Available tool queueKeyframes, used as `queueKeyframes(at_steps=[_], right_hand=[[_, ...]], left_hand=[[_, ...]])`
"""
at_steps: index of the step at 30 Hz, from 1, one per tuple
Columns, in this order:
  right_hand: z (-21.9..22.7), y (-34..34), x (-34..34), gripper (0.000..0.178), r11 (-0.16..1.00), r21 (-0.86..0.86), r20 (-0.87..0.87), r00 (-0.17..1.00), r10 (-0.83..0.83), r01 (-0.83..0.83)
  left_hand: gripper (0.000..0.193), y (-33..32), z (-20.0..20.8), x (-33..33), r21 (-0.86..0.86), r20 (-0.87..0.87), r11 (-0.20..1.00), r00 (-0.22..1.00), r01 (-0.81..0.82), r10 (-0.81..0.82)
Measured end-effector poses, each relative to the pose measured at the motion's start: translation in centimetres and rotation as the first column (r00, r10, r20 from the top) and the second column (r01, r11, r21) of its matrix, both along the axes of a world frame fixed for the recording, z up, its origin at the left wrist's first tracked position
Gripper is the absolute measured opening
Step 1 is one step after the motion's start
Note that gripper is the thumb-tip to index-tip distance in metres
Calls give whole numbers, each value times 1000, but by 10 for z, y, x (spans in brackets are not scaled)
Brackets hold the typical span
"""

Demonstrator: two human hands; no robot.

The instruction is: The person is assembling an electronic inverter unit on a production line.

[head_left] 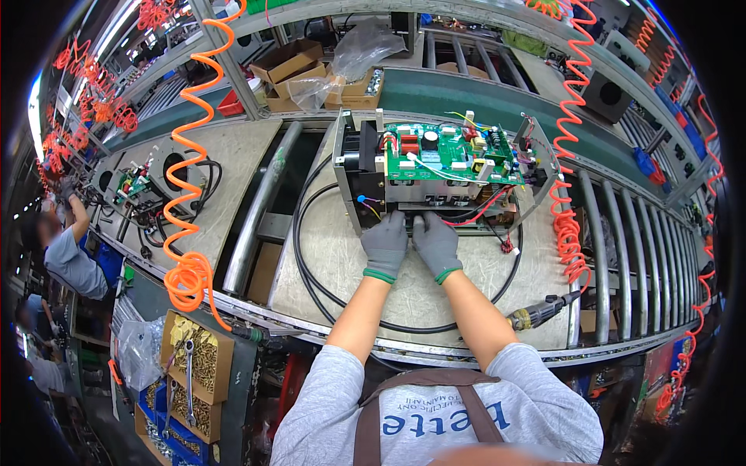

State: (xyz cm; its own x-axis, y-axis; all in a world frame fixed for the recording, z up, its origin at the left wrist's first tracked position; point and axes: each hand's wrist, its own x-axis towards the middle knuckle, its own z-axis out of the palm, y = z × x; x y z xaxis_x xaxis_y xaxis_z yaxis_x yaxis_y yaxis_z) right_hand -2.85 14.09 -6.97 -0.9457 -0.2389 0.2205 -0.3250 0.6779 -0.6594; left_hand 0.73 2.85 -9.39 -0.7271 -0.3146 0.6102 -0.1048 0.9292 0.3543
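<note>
In front of me an open metal chassis (pixel 447 203), topped with a green circuit board (pixel 447 155), stands on a worn flat board (pixel 365 291). My left hand (pixel 385 245), in a grey glove with a green cuff, reaches to the chassis's lower front edge. Close beside it, my right hand (pixel 437 246), gloved alike, is at the same edge. The fingers of both look curled inward, their tips hidden, and what they hold does not show. A black fan (pixel 359 147) sits at the chassis's left end. Red and black wires (pixel 497 203) hang at its right.
A thick black cable (pixel 311 283) loops around the chassis. An orange coiled hose (pixel 186 210) hangs at left, another (pixel 571 101) at right. A power driver (pixel 536 312) lies at the front right beside rollers (pixel 622 256). Boxes of screws (pixel 203 365) with wrenches stand lower left. Another person (pixel 74 252) works far left.
</note>
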Motion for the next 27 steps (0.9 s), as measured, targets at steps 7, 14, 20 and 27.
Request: queueKeyframes(at_steps=[7, 14, 20, 27], right_hand=[[3, 2, -4, 24, 997, 66, -64, 997, 38, -33], [-1, -1, -6, 24, 999, 42, -128, 992, -7, 12], [-9, -7, -6, 24, 996, -10, -122, 989, -84, 83], [-12, -1, -9, 24, 998, -23, -186, 980, -68, 65]], left_hand=[[8, 3, -2, -3, 38, -27, 999, 999, -38, 39], [10, 4, -2, -6, 23, -21, 999, 999, -39, 39], [11, 5, 2, -2, 40, 39, 999, 999, -21, 20], [15, 2, 10, 0, 110, 99, 992, 992, 61, -72]])
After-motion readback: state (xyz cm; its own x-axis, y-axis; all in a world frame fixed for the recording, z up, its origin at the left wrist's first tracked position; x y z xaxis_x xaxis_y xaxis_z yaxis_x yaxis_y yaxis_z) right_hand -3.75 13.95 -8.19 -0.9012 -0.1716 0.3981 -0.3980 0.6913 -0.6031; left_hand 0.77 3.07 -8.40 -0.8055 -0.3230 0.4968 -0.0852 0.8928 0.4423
